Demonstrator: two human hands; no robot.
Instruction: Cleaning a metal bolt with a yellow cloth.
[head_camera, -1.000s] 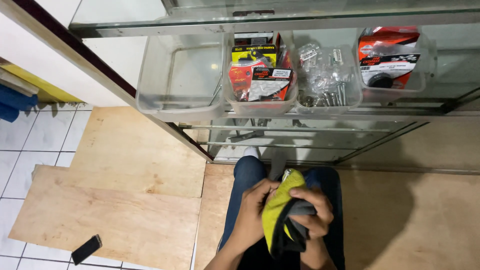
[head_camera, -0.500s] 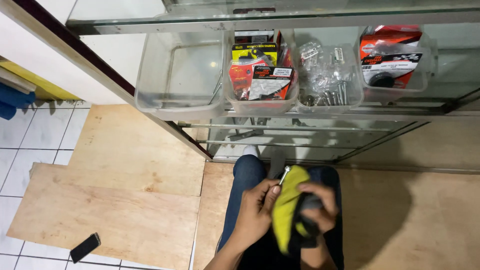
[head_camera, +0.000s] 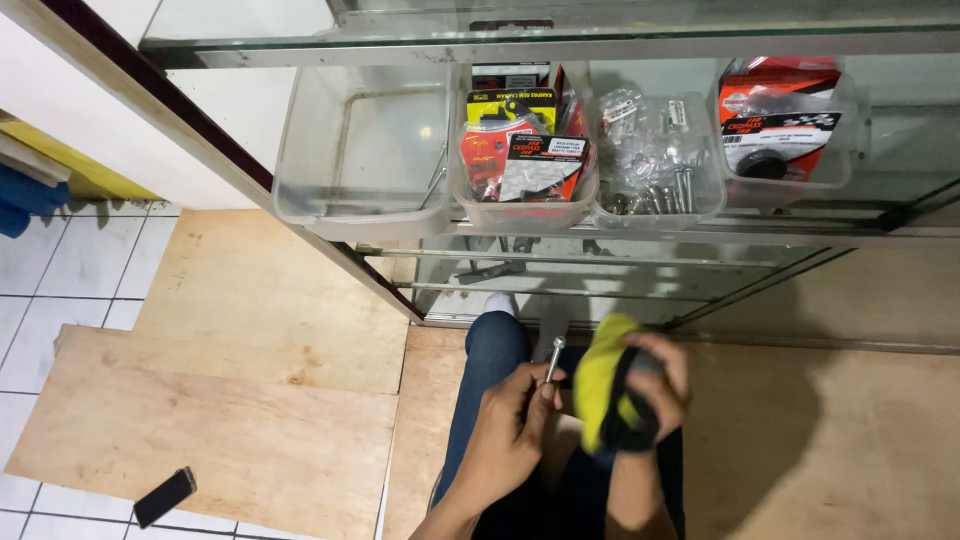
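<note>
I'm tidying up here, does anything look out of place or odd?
Mainly the dark phone, lying loose on the plywood sheet at the tile edge, where it could be stepped on. The clear bins sit level on the glass shelf.

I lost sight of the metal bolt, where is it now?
In the head view, low and centre: the metal bolt is pinched in the left hand, just left of the yellow cloth in the right hand, above the person's lap.

The yellow cloth hides most of the right hand, both forearms run off the bottom edge, and the bolt's lower end vanishes inside the left hand.
</note>
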